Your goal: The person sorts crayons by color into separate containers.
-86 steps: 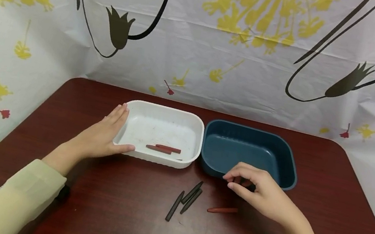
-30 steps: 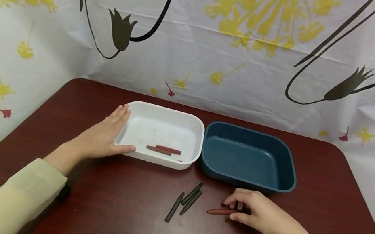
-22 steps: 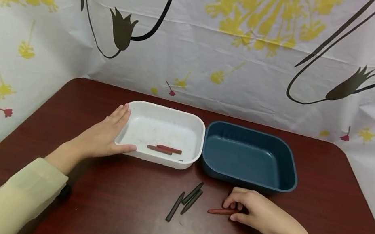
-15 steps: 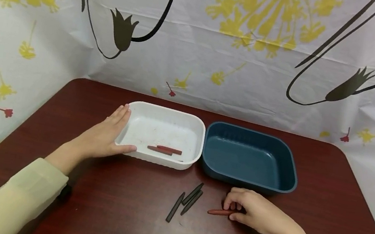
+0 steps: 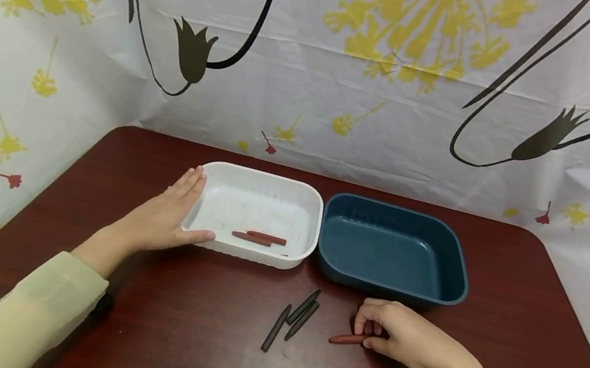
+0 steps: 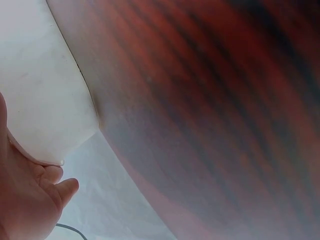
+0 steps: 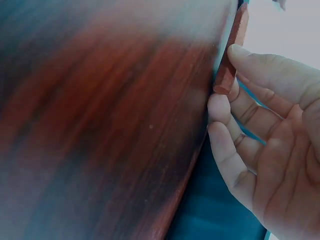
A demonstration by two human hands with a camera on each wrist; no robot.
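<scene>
My right hand [image 5: 406, 337] pinches a red-brown crayon [image 5: 344, 339] between thumb and fingers, low over the table in front of the blue basin. In the right wrist view the crayon [image 7: 226, 77] shows a faceted side and a blunt end, with the thumb pressed on it. My left hand [image 5: 159, 214] lies with straight fingers along the left end of the white basin [image 5: 254, 256], its thumb over the near rim. Inside that basin are two red crayons [image 5: 266, 238]. Several dark crayons [image 5: 302, 320] lie close together on the table, left of my right hand.
The dark blue basin [image 5: 388, 289] stands right beside the white one, and no crayon shows in it. Behind the reddish-brown table [image 5: 190, 335] and at its sides hangs a white sheet [image 5: 288, 80] printed with flowers.
My right hand has come down from the blue basin's near rim to the red crayon on the table and now pinches it; the crayon has turned slightly. My left hand has stayed put.
</scene>
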